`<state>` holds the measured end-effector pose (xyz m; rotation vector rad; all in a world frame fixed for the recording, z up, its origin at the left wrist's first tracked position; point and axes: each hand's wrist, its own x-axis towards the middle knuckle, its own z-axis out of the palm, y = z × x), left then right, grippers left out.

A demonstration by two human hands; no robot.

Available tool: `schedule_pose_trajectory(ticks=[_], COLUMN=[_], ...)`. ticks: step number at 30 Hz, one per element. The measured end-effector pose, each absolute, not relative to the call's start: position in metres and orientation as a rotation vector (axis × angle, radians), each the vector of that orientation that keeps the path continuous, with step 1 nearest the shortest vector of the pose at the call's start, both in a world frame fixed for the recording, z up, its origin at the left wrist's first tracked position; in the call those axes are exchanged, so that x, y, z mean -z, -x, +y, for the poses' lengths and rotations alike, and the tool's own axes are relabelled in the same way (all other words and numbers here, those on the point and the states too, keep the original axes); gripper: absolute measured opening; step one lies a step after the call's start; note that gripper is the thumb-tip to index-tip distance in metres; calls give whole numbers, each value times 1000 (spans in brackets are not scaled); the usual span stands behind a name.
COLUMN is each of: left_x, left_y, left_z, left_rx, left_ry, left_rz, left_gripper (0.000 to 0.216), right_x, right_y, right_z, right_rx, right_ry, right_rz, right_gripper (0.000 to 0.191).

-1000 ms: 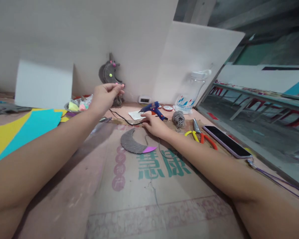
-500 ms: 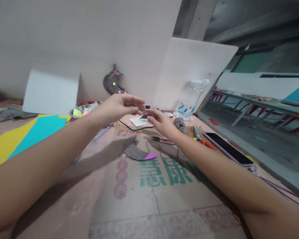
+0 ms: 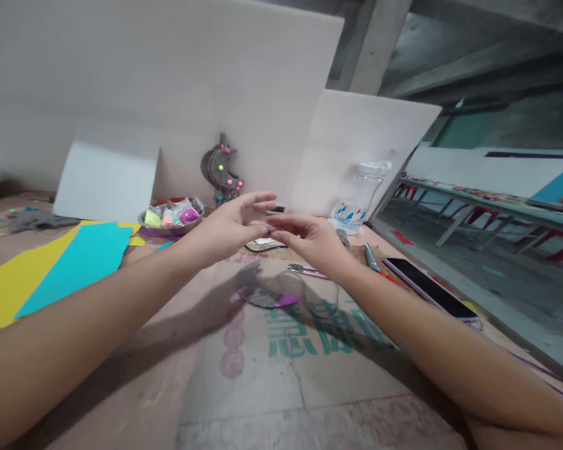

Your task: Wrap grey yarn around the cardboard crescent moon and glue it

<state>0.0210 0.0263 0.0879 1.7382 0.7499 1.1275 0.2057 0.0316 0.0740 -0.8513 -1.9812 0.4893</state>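
Observation:
Both hands are raised above the cardboard-covered table and their fingertips meet. My left hand has its upper fingers stretched and its thumb pinched toward my right hand, whose fingers are pressed together. Whatever sits between the fingertips is too small to make out. Below the hands lies a grey yarn-wrapped crescent with a purple tip. A finished grey moon ornament with coloured dots leans on the wall behind.
A bowl of coloured pom-poms stands at the back left, beside teal paper and yellow paper. Small scissors, pliers, a phone and a water bottle lie to the right.
My left hand came away from the moon ornament toward the middle. My right hand lifted off the table by the glue gun, and the two hands met. The view tilted up slightly.

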Motion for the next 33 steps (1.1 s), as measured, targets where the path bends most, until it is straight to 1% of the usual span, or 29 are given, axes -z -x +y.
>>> schedule_pose_trajectory(ticks=[3,5,7,10,12,14,16,20,24,28,30,33], left_x=[-84,-83,-84,-86,-86,-83,-80,-75,-78,-82,-83,-83], left_y=[-23,-24,-25,-24,-20,-14,-6,2,-6,-12,-13,-14], left_z=[25,25,24,24,28,35,44,56,49,38,35,33], left_rx=[-1107,-1081,-1016,-911,-805,-669,-588,-702,-912,-901,-852,-864], left_ry=[-1727,-1736,-1768,-1846,-1933,-2070,-2215,-2226,-2088,-1955,-1927,-1871], left_rz=[695,654,613,634,780,971,1108,1244,1064,939,886,852], left_gripper=[53,50,49,47,45,38,31,35,38,45,42,35], right_x=[-71,-73,-78,-88,-95,-103,-111,-120,-112,-100,-95,-92], right_y=[-203,-204,-204,-206,-209,-213,-219,-228,-223,-213,-210,-209], right_z=[28,25,23,20,19,18,17,19,23,21,19,18], right_rx=[-160,-35,-66,-357,-566,-660,-622,-489,-425,-174,-66,-16], right_ry=[751,681,678,746,762,754,761,806,861,789,749,716], right_rz=[-2020,-2023,-2008,-1933,-1881,-1861,-1851,-1835,-1932,-2076,-2099,-2108], right_gripper=[12,10,10,8,11,13,12,14,14,10,9,11])
